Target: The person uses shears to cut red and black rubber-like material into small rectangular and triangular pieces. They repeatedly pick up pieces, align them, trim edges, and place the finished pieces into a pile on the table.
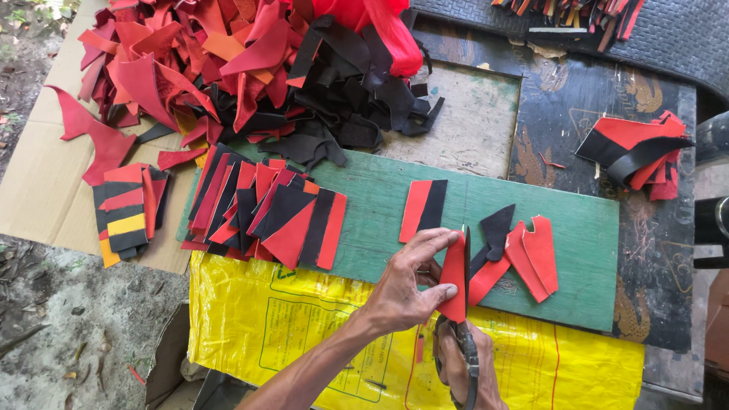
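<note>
Fingers (437, 241) of the left hand (402, 292) pinch an upright red leather strip (454, 281) over the green board's (592, 250) near edge, its long axis running near-to-far, while the right hand (465, 364), nearer and below, grips scissors (467, 304) alongside it.

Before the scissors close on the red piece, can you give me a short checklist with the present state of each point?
1. Left hand pinches the red piece: ok.
2. Scissors blade lies along the piece: ok.
3. Left fingertips away from the blade: not ok, they sit very close.
4. Right hand grips the handles: ok.
5. Green board underneath has free space: ok.
6. Blade sharpness: cannot tell.
</note>
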